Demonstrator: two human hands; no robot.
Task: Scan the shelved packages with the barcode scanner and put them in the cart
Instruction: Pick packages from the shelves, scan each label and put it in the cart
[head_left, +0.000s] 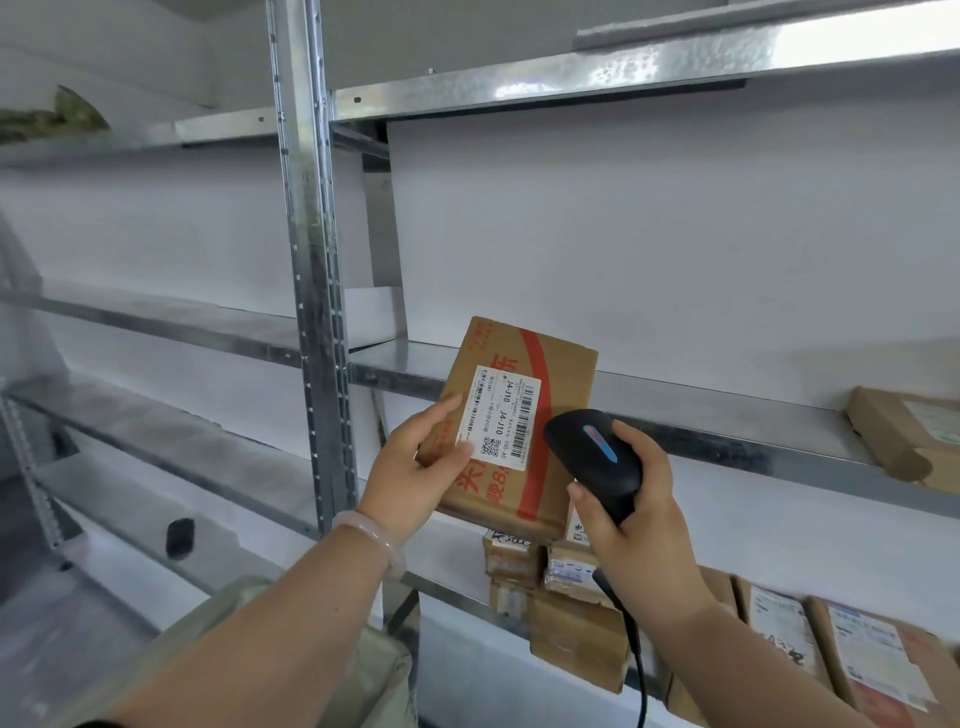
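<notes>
A white wall backs a run of galvanised metal shelving, with a perforated upright post (314, 270) standing left of centre and a middle shelf (701, 415) running off to the right. In front of that shelf's edge a brown cardboard package (558, 374) with red print is held up, tilted slightly, by the left hand (410, 467). Two digits are laid on the front face at the left edge of a white shipping label (501, 418), while the remaining fingers are hidden behind the box. A pale bracelet (371, 540) is worn on that wrist. Just to the right of the package and slightly lower, a black barcode scanner (592, 457) is gripped by the right hand (636, 525), whose fingers are curled round the handle, with the thumb pressed against its left side. The scanner's head, marked by a red and blue strip, is set just beside the lower right corner of the label and overlaps the box in view. Whether the two touch cannot be told. A black cable (636, 654) hangs from the handle past the right forearm. On the lower shelf, beneath both hands, further cardboard packages (576, 623) are stacked, and more labelled ones are lined up to the right. Another brown parcel (904, 441) lies at the far right of the middle shelf. A small dark object (180, 538) rests on a shelf at the left.
</notes>
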